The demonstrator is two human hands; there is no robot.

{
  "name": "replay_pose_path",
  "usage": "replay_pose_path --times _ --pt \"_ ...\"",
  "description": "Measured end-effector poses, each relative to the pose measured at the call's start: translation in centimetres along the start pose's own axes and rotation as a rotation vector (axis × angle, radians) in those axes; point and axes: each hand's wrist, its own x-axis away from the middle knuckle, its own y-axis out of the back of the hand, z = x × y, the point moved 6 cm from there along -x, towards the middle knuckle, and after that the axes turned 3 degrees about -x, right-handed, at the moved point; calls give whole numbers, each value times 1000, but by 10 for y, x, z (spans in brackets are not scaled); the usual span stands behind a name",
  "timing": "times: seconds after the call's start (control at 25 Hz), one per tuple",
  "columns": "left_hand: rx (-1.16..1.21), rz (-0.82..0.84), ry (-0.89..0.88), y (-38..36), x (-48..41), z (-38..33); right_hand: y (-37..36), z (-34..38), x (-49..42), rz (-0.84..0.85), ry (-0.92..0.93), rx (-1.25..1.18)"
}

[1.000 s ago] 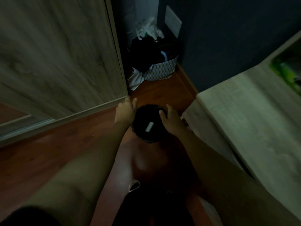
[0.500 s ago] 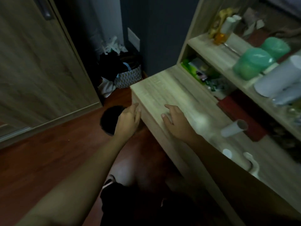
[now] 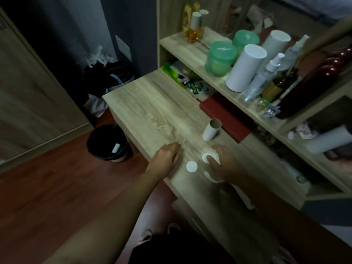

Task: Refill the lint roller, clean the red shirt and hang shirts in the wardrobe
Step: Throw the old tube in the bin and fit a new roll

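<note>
Wood desktop, dim room: lint roller lies under right hand, long axis approx. toward the person, grip unclear; left hand rests loose-fingered & empty alongside; cardboard tube stands just beyond.

Left grip, right grip and forearms bare; dark garment at near middle.

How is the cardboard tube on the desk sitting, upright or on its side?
Upright: the cardboard tube stands on one end on the desk, with its hollow open end facing up.
</note>
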Motion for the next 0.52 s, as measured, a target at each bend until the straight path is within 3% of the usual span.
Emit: replay_pose_path --times 0.12,0.28,0.52 --pt "-69 170 -157 -24 2 -19 15 -27 -19 -53 -66 -12" --pt "-225 345 -229 -52 -2 -20 26 -20 -47 -72 -77 -231" --pt "-351 342 -238 -74 -7 -22 19 -14 -81 -117 -44 -402"
